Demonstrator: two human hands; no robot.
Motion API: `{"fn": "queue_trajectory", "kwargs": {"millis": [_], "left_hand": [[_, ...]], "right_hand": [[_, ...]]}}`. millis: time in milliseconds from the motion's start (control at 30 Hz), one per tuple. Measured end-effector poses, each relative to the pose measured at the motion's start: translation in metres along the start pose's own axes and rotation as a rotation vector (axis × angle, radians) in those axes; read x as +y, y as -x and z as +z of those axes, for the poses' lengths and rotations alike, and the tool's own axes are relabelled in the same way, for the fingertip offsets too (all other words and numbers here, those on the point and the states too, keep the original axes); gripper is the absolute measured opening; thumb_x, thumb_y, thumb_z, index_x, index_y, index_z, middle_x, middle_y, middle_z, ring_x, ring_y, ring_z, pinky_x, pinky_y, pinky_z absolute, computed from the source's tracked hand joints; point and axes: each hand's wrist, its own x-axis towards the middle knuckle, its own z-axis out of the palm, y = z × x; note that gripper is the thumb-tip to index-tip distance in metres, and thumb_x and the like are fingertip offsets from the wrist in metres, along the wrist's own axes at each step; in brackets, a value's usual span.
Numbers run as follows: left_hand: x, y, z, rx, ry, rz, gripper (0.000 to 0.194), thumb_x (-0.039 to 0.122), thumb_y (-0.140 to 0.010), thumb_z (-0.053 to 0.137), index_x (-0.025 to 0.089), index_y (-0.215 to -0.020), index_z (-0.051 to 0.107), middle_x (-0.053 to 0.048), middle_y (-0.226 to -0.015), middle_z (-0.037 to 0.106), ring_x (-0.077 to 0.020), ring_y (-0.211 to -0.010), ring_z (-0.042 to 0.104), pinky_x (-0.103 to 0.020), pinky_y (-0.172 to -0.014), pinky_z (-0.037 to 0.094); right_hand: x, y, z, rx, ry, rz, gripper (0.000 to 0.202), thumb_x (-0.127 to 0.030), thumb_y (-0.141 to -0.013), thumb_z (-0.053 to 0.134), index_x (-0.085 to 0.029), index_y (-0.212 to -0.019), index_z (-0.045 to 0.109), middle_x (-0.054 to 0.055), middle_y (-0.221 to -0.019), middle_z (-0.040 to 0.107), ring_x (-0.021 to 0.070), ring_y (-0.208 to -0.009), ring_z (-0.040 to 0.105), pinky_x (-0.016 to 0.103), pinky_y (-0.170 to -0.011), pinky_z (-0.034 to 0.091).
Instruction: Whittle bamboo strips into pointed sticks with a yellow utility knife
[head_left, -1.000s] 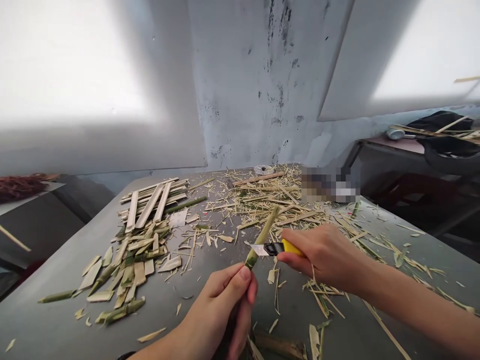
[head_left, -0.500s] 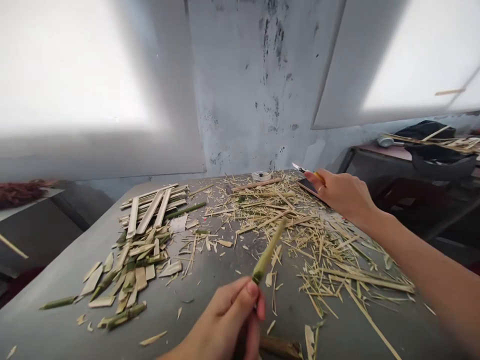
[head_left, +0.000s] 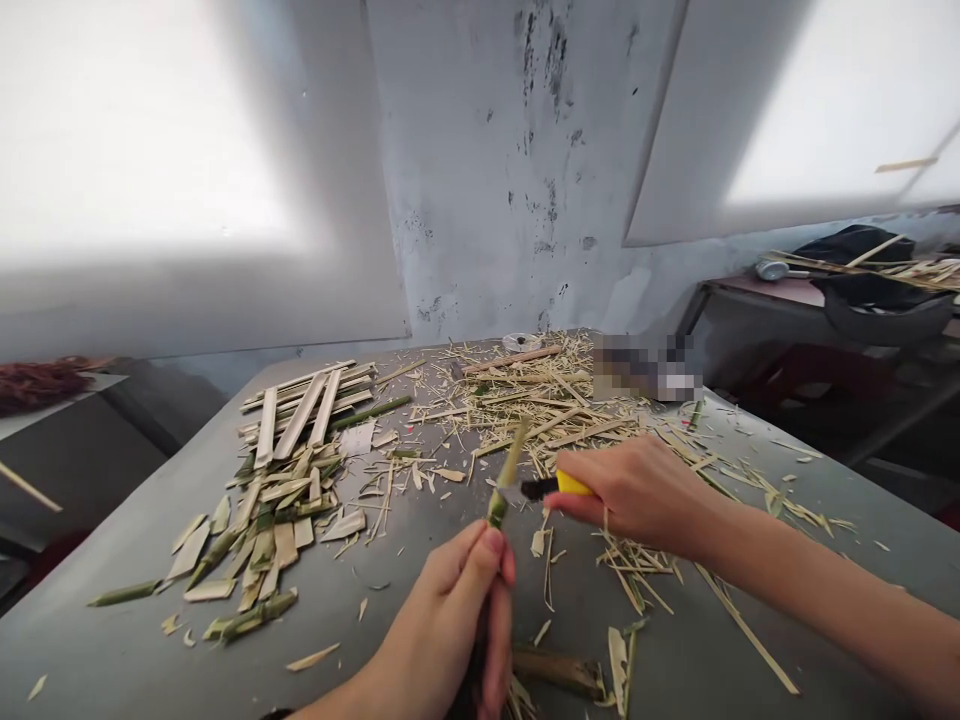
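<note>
Near the bottom centre, my left hand (head_left: 461,610) is closed round a green bamboo piece (head_left: 510,465) whose tapered pale end points up and away. My right hand (head_left: 626,490), to its right, grips a yellow and black utility knife (head_left: 566,485). The knife's blade lies against the bamboo piece just above my left fingers. Behind both hands, thin bamboo shavings (head_left: 540,400) cover the middle and right of the grey table (head_left: 315,560).
Bamboo strips (head_left: 300,420) and short chips (head_left: 281,540) are piled at the left. A brown bamboo length (head_left: 559,670) lies by my left hand. A clear round object (head_left: 523,342) sits by the wall. Another table (head_left: 799,290) stands at the right.
My right hand has come down and left with the knife, bringing the blade from the table's far right to the bamboo piece. My left hand and the piece have shifted slightly left.
</note>
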Motion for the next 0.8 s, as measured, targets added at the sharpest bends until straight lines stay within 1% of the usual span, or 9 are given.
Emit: {"fn": "queue_trajectory", "kwargs": {"millis": [100, 167, 200, 300, 400, 500, 600, 700, 800], "left_hand": [[0.007, -0.004, -0.002, 0.072, 0.048, 0.051, 0.036, 0.054, -0.106, 0.041, 0.024, -0.088, 0.051, 0.012, -0.035, 0.043, -0.0080, -0.027, 0.031, -0.016, -0.035, 0.033], [0.008, 0.000, 0.001, 0.090, 0.048, 0.066, 0.035, 0.054, -0.105, 0.046, 0.024, -0.088, 0.052, 0.013, -0.035, 0.041, -0.0069, -0.027, 0.029, -0.014, -0.035, 0.029], [0.007, 0.004, 0.004, 0.075, 0.045, 0.057, 0.036, 0.055, -0.104, 0.048, 0.024, -0.087, 0.053, 0.013, -0.035, 0.040, -0.0065, -0.027, 0.027, -0.014, -0.034, 0.027], [0.006, 0.018, 0.014, -0.102, -0.013, -0.027, 0.045, 0.061, -0.104, 0.043, 0.023, -0.085, 0.056, 0.012, -0.033, 0.038, -0.0064, -0.026, 0.026, -0.015, -0.034, 0.027], [0.018, 0.025, 0.013, -0.162, -0.060, 0.002, 0.044, 0.056, -0.108, 0.034, 0.023, -0.091, 0.058, 0.009, -0.035, 0.048, -0.0077, -0.028, 0.036, -0.015, -0.038, 0.035], [0.036, 0.028, 0.004, -0.099, -0.081, 0.073, 0.040, 0.049, -0.109, 0.033, 0.022, -0.096, 0.058, 0.008, -0.040, 0.053, -0.0077, -0.031, 0.042, -0.017, -0.042, 0.041], [0.045, 0.033, -0.006, -0.067, -0.118, 0.081, 0.039, 0.049, -0.109, 0.033, 0.021, -0.095, 0.058, 0.008, -0.042, 0.051, -0.0081, -0.033, 0.044, -0.017, -0.042, 0.041], [0.045, 0.040, -0.013, -0.095, -0.178, 0.045, 0.040, 0.049, -0.109, 0.032, 0.021, -0.096, 0.057, 0.006, -0.045, 0.053, -0.0085, -0.035, 0.046, -0.017, -0.043, 0.041], [0.048, 0.044, -0.020, -0.145, -0.240, -0.004, 0.041, 0.052, -0.108, 0.032, 0.021, -0.098, 0.057, 0.005, -0.049, 0.057, -0.0089, -0.039, 0.049, -0.018, -0.046, 0.043]], "right_hand": [[0.008, -0.025, 0.003, -0.027, 0.055, 0.142, 0.081, -0.086, -0.096, 0.016, -0.022, -0.082, 0.063, 0.007, -0.068, 0.068, 0.0178, -0.056, 0.055, 0.031, -0.056, 0.016], [0.023, -0.043, -0.003, 0.006, 0.071, 0.245, 0.082, -0.087, -0.096, 0.015, -0.022, -0.087, 0.065, 0.009, -0.070, 0.067, 0.0192, -0.058, 0.055, 0.031, -0.057, 0.019], [0.033, -0.050, -0.010, 0.034, 0.080, 0.322, 0.083, -0.085, -0.096, 0.014, -0.021, -0.089, 0.065, 0.010, -0.068, 0.066, 0.0200, -0.058, 0.055, 0.031, -0.058, 0.022], [0.070, -0.057, -0.036, 0.149, 0.094, 0.592, 0.085, -0.078, -0.100, 0.006, -0.017, -0.087, 0.064, 0.014, -0.064, 0.059, 0.0243, -0.061, 0.055, 0.034, -0.062, 0.028], [0.087, -0.049, -0.056, 0.207, 0.005, 0.676, 0.078, -0.083, -0.097, 0.018, -0.020, -0.084, 0.061, 0.012, -0.064, 0.056, 0.0259, -0.066, 0.055, 0.035, -0.063, 0.032], [0.069, -0.038, -0.063, 0.164, -0.233, 0.587, 0.075, -0.085, -0.096, 0.021, -0.022, -0.086, 0.061, 0.005, -0.063, 0.052, 0.0192, -0.059, 0.050, 0.032, -0.059, 0.035], [0.035, -0.033, -0.062, 0.095, -0.511, 0.464, 0.072, -0.082, -0.099, 0.023, -0.022, -0.106, 0.063, -0.001, -0.064, 0.050, 0.0136, -0.052, 0.044, 0.028, -0.051, 0.036], [0.009, -0.033, -0.060, 0.015, -0.904, 0.389, 0.060, -0.076, -0.095, 0.049, -0.022, -0.117, 0.061, -0.003, -0.065, 0.050, 0.0110, -0.050, 0.041, 0.026, -0.047, 0.030], [-0.002, -0.036, -0.054, -0.043, -1.129, 0.373, 0.047, -0.065, -0.091, 0.067, -0.020, -0.106, 0.063, -0.003, -0.066, 0.054, 0.0086, -0.049, 0.037, 0.025, -0.044, 0.025]]}}
